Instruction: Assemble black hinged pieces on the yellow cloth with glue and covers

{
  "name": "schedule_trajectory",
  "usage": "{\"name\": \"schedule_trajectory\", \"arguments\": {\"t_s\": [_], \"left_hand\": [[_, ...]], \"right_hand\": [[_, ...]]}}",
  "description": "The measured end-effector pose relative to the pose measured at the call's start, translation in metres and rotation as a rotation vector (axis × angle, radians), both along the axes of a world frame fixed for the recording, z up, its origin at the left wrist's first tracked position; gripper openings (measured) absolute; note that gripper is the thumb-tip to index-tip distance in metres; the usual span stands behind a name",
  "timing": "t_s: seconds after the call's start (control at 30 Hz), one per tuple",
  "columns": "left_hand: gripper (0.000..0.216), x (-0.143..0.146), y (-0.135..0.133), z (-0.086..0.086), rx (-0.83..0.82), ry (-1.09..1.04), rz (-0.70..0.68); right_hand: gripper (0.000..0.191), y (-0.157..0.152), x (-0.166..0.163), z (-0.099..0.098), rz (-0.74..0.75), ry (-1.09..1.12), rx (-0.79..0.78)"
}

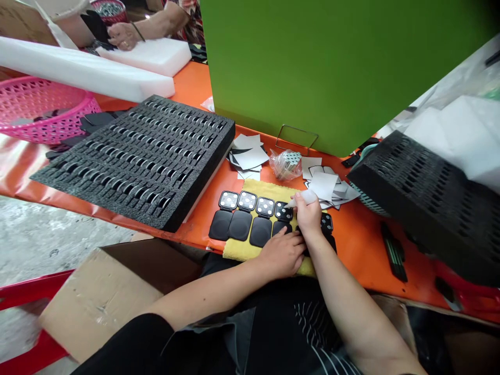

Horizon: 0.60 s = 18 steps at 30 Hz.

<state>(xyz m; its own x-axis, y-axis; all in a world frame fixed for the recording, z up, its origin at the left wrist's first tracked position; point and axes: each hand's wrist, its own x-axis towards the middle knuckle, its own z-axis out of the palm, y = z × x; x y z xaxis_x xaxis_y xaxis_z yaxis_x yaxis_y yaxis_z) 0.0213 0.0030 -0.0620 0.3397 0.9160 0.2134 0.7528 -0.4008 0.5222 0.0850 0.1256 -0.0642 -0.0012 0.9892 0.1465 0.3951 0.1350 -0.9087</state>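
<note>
A row of hinged black cases (pixel 261 232) lies opened out on a yellow cloth (pixel 250 250). Their upper halves carry round dots, pale in the left ones and dark around the dots near my hands. My right hand (pixel 309 214) pinches a small white paper piece (pixel 307 198) over the dotted half of a case (pixel 284 211). Beside it, my left hand (pixel 284 253) rests with fingers stretched over the lower black halves, covering part of them. Right of my wrist another dotted case (pixel 326 222) is partly hidden.
A black foam tray (pixel 136 156) with slotted discs stands left; another foam tray (pixel 429 208) tilts at right. White paper scraps (pixel 250 153), more scraps (pixel 326 185) and a bagged bundle (pixel 287 164) lie behind the cloth. A green panel (pixel 312 67) rises behind. A co-worker's hand (pixel 124 36) is far left.
</note>
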Motion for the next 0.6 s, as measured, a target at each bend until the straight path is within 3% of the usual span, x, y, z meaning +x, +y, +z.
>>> {"name": "schedule_trajectory", "arguments": {"t_s": [0.27, 0.43, 0.6], "left_hand": [[0.027, -0.023, -0.008, 0.013, -0.001, -0.056, 0.062], [0.025, -0.045, -0.015, 0.011, -0.031, -0.017, 0.127], [0.024, -0.047, -0.016, 0.006, -0.038, -0.023, 0.129]], "right_hand": [[0.036, -0.009, -0.016, 0.006, 0.069, 0.254, -0.153], [0.035, -0.020, -0.036, 0.006, 0.138, 0.150, -0.146], [0.033, -0.023, -0.040, 0.005, 0.149, -0.004, -0.058]]}}
